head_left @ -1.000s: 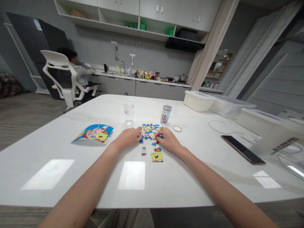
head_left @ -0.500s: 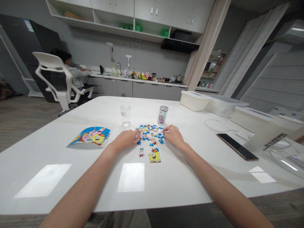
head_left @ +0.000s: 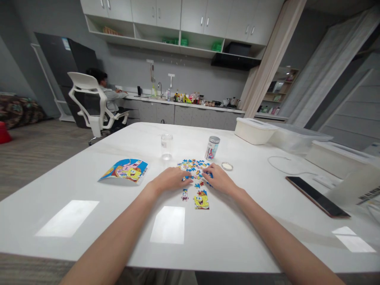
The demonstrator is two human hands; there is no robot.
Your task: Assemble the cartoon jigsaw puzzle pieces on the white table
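Note:
A loose heap of jigsaw puzzle pieces [head_left: 192, 164], mostly blue, lies on the white table. At its left edge is my left hand [head_left: 172, 179], thumb and fingers apart, over some pieces. My right hand [head_left: 218, 178] reaches in from the other side, its fingers parted and touching pieces. Nearer to me lie a joined yellow cartoon section [head_left: 201, 200] and a small joined strip with a pink figure [head_left: 185, 195]. To the left, the curled picture sheet [head_left: 124, 170] shows the cartoon scene. Pieces under my fingers are partly hidden.
Behind the heap stand a clear jar [head_left: 166, 147] and a printed canister [head_left: 212, 148]. A round lid [head_left: 227, 166] lies at right. Farther right are a phone [head_left: 317, 196], a cable and storage boxes [head_left: 255, 131]. A person [head_left: 111, 97] sits on a white chair beyond the table.
My view has swung left, so the scene sits farther right. Both hands have moved closer together over the heap, and my left fingers have spread. The round lid now shows clear of my right hand.

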